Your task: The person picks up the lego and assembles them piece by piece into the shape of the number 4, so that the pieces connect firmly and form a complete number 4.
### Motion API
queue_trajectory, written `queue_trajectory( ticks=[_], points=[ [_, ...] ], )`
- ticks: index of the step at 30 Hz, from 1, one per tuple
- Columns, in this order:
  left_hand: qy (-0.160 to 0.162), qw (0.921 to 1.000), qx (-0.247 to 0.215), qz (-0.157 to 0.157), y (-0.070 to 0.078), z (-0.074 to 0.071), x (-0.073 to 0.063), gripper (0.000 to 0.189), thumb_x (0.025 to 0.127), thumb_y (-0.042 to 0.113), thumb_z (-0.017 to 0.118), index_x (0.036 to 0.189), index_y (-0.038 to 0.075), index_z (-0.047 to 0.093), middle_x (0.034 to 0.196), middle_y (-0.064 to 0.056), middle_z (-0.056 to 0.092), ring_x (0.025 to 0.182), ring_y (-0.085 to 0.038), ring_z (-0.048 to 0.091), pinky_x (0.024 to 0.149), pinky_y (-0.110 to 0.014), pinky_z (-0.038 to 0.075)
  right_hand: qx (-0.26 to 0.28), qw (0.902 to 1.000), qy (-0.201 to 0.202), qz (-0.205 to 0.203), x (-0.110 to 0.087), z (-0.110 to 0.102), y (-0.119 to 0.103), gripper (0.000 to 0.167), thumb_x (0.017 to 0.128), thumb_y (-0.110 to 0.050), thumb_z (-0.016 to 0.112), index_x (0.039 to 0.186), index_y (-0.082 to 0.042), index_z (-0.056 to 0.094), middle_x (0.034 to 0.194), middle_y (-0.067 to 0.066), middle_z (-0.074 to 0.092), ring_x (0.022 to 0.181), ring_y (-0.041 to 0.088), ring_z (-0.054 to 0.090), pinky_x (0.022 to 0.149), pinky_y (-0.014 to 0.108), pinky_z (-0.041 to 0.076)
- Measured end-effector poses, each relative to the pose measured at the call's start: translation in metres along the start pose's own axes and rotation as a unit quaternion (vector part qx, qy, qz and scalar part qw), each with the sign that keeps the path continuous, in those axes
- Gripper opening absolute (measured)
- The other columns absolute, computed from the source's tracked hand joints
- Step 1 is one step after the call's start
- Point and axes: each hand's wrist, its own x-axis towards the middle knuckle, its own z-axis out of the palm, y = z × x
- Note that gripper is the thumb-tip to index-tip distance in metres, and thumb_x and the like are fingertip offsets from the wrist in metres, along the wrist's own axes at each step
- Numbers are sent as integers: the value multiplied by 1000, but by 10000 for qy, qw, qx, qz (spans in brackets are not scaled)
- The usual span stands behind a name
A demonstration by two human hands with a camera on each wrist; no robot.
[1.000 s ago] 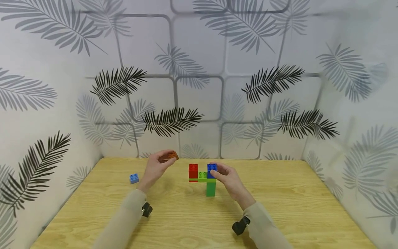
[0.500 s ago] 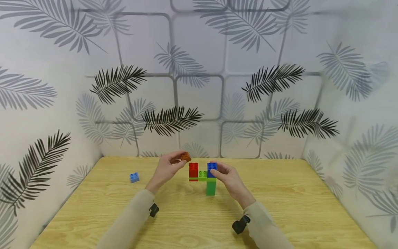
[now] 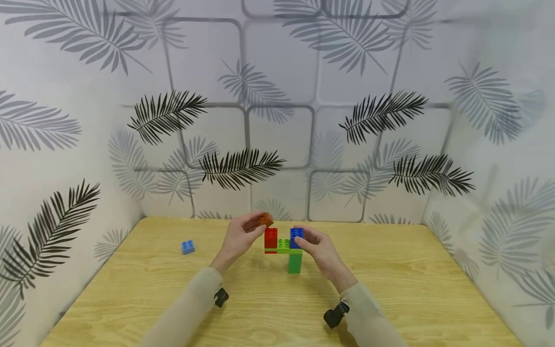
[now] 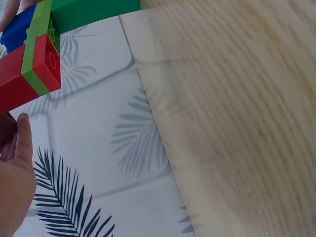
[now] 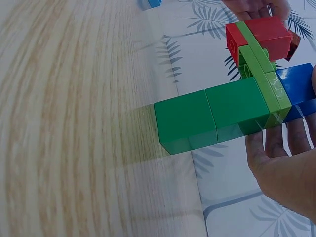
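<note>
My left hand [image 3: 239, 237] pinches an orange-brown toy brick [image 3: 266, 220], tilted, just above the red brick [image 3: 270, 236]. The red brick sits at the left end of a lime-green piece [image 3: 283, 246], with another red part under it. Two green bricks [image 5: 212, 116] form a column under the lime piece's right end. On top of that end is a dark blue brick [image 3: 296, 233], gripped by my right hand [image 3: 322, 250] between thumb and fingers. In the left wrist view the brown brick [image 4: 7, 127] is close to the red one and partly cut off.
A light blue brick [image 3: 188, 247] lies on the wooden table [image 3: 269, 308] to the left of my left hand. Behind the table stands a leaf-patterned backdrop [image 3: 282, 193]. Each wrist carries a small black camera [image 3: 336, 315].
My left hand has moved right with the orange-brown brick, from left of the built bricks to just above the red brick. My right hand has stayed on the blue brick.
</note>
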Motion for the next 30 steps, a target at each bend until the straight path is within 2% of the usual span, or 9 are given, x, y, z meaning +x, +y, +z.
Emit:
queue_trajectory(
  ticks=[6, 9, 13, 17, 22, 24, 27, 29, 30],
  points=[
    [27, 9978, 550, 366, 4, 9, 2, 41, 93, 13, 68, 133, 7, 62, 121, -14, 68, 106, -28, 67, 84, -28, 57, 45, 10000, 47, 1, 1, 0, 1, 48, 96, -18, 64, 141, -5, 52, 130, 9, 62, 111, 13, 62, 109, 39, 42],
    [-9, 9956, 845, 395, 6, 13, 1, 39, 93, 17, 69, 132, 14, 64, 117, -8, 70, 103, -24, 66, 78, -27, 57, 54, 10000, 57, -2, 1, 1, 2, 47, 96, -18, 64, 140, -5, 53, 130, 10, 62, 112, 16, 62, 110, 41, 41],
    [-228, 9934, 1034, 444, 9, 20, 1, 40, 92, 22, 70, 131, 18, 64, 114, -5, 71, 102, -21, 66, 75, -26, 56, 9, 10000, 56, -19, 0, 1, 2, 48, 96, -20, 65, 141, -7, 53, 133, 12, 61, 117, 18, 61, 111, 43, 40],
    [-470, 9914, 1067, 595, 15, 26, 2, 38, 92, 22, 70, 130, 19, 65, 118, -5, 71, 105, -20, 65, 82, -30, 56, -27, 10000, 43, -78, 0, 0, 1, 48, 96, -20, 65, 141, -8, 54, 137, 13, 58, 120, 17, 59, 111, 42, 40],
    [-815, 9907, 986, 457, 21, 33, 5, 39, 92, 18, 70, 130, 18, 65, 124, -4, 68, 104, -15, 64, 79, -25, 56, -14, 9999, 22, -112, 0, 0, 2, 47, 97, -19, 63, 141, -9, 53, 140, 13, 56, 123, 18, 57, 112, 42, 39],
    [-982, 9887, 1038, 452, 22, 35, 7, 40, 92, 18, 70, 132, 17, 64, 125, -4, 67, 82, -11, 63, 65, -20, 53, 28, 9999, 11, -114, -1, 1, 2, 48, 97, -18, 63, 142, -8, 52, 141, 14, 55, 127, 21, 55, 113, 43, 38],
    [-1153, 9852, 1158, 515, 24, 37, 8, 42, 93, 18, 69, 134, 13, 62, 126, -5, 67, 52, -9, 45, 48, -19, 39, 75, 9999, -18, -126, -1, 1, 2, 50, 97, -19, 63, 144, -8, 50, 144, 15, 52, 133, 26, 49, 114, 45, 36],
    [-1201, 9839, 1208, 549, 24, 38, 9, 42, 93, 18, 68, 134, 14, 62, 125, -6, 68, 42, -11, 29, 42, -21, 31, 93, 9999, -29, -137, -2, 1, 1, 50, 97, -19, 63, 144, -8, 50, 144, 14, 51, 135, 27, 46, 114, 46, 35],
    [-1216, 9832, 1240, 561, 24, 38, 9, 42, 93, 18, 68, 134, 14, 62, 124, -6, 68, 40, -11, 27, 41, -22, 30, 95, 9998, -38, -146, -2, 1, 1, 50, 97, -19, 63, 144, -8, 50, 144, 14, 51, 136, 27, 46, 114, 46, 35]
  ],
)
